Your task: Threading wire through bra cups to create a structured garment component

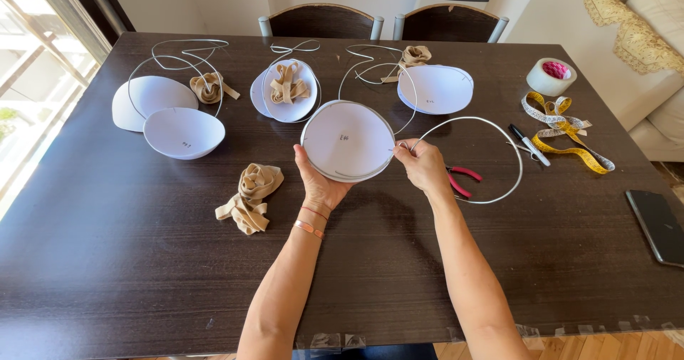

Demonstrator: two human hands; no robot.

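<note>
Forearms reach forward over the tabletop [107,260]; left hand [318,182] grips a white foam cup [348,141] from below, right hand [422,164] pinches a wire [499,126] at its rim.

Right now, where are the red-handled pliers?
In the head view the red-handled pliers lie on the dark table just right of the right hand, inside the loop of white wire.

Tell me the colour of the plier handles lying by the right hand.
Red or pinkish-red, the pliers showing just past the right hand in the head view.
</note>
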